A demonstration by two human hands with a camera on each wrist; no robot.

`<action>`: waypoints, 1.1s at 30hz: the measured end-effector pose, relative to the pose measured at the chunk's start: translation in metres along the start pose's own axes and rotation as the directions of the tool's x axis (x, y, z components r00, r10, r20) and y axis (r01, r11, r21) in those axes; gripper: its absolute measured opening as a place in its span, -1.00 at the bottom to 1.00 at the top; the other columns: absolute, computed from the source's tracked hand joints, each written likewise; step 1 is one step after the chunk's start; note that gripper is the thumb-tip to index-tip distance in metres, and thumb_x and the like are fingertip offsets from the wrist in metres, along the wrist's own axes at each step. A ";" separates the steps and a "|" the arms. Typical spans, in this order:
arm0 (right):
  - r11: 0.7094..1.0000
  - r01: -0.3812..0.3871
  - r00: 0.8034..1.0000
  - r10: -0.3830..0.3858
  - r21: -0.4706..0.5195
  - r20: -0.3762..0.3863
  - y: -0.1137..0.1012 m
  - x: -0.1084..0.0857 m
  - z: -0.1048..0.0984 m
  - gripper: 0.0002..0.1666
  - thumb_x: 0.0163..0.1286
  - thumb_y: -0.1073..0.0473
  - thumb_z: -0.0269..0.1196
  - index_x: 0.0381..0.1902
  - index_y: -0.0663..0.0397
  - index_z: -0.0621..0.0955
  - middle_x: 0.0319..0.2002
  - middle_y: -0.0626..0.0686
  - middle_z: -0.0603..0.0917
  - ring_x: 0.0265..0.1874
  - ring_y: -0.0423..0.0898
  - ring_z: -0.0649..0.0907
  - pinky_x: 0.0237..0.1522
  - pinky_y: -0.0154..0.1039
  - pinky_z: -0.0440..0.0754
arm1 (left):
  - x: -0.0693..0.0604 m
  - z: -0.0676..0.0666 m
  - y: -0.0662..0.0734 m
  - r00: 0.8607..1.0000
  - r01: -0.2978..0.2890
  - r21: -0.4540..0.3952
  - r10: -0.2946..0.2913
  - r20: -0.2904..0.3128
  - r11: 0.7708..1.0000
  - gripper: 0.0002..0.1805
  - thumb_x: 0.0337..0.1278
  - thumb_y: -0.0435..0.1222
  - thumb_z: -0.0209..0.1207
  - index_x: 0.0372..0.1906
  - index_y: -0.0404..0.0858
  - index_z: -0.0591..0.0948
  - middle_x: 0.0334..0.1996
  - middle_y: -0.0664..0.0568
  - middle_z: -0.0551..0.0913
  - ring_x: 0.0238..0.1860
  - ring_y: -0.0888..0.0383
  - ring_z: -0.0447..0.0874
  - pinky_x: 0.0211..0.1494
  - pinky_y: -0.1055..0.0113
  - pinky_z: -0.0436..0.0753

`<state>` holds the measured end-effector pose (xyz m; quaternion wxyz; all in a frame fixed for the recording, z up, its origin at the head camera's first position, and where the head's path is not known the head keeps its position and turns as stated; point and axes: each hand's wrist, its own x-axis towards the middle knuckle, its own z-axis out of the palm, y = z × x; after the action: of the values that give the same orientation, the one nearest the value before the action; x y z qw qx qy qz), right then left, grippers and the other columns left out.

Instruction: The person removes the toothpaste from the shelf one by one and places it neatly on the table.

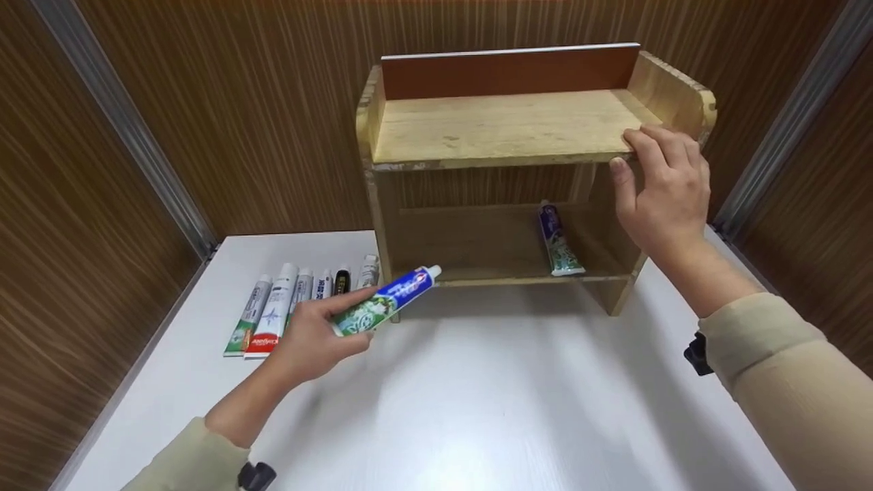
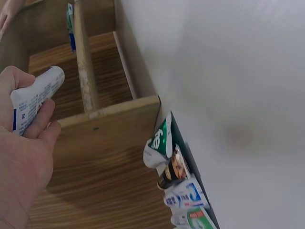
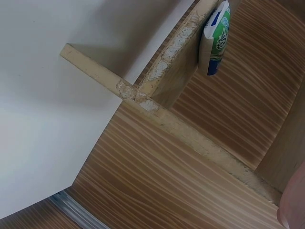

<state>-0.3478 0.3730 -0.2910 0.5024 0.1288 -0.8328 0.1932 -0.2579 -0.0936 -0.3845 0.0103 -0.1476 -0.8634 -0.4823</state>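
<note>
My left hand [image 1: 315, 339] grips a blue and green toothpaste tube [image 1: 389, 300] in front of the shelf's left side, its white cap pointing up and right. The left wrist view shows the tube's white printed back [image 2: 39, 98] between thumb and fingers. My right hand [image 1: 668, 181] rests on the front right edge of the wooden shelf's [image 1: 505, 126] top board, fingers on top and thumb at the front. A similar toothpaste tube [image 1: 559, 240] lies on the lower board, toward the right; the right wrist view shows its crimped end [image 3: 217, 40].
Left of the shelf, several toothpaste tubes lie side by side, among them a red and white Colgate tube [image 1: 271, 317] and a black one [image 1: 342, 281]. The white table [image 1: 477, 402] extends in front. Wood-grain walls [image 1: 273, 102] stand behind and at both sides.
</note>
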 end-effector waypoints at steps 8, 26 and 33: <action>1.000 0.017 1.000 -0.017 -0.002 0.000 -0.002 -0.004 0.002 -0.52 0.61 -0.08 0.18 0.26 0.10 0.65 0.27 0.17 0.64 0.36 0.20 0.49 0.33 0.30 0.38 | -0.026 -0.026 -0.012 0.999 0.029 0.058 -0.028 -0.023 0.998 -0.33 0.12 -0.35 0.47 0.40 0.00 0.66 0.39 -0.14 0.59 0.17 -0.13 0.58 -0.02 0.21 0.69; 1.000 0.010 1.000 -0.010 0.002 -0.002 -0.001 -0.002 0.000 -0.54 0.60 -0.04 0.21 0.26 0.10 0.66 0.27 0.18 0.63 0.35 0.21 0.50 0.35 0.31 0.37 | -0.050 -0.085 -0.039 0.980 0.156 0.090 -0.143 -0.135 0.984 -0.30 0.19 -0.28 0.49 0.47 -0.07 0.59 0.40 -0.36 0.52 0.13 -0.16 0.57 -0.11 0.44 0.70; 1.000 0.014 1.000 -0.014 -0.004 0.000 -0.001 0.001 -0.002 -0.53 0.61 -0.06 0.20 0.27 0.10 0.65 0.28 0.18 0.63 0.36 0.21 0.49 0.35 0.31 0.37 | -0.047 -0.100 -0.051 0.970 0.177 0.073 -0.161 -0.182 0.982 -0.29 0.27 -0.23 0.47 0.50 -0.10 0.54 0.41 -0.35 0.52 0.14 -0.17 0.58 -0.09 0.48 0.71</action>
<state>-0.3467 0.3733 -0.2894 0.5041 0.1337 -0.8323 0.1880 -0.2388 -0.2142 -0.3807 0.0516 -0.0301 -0.8891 -0.4537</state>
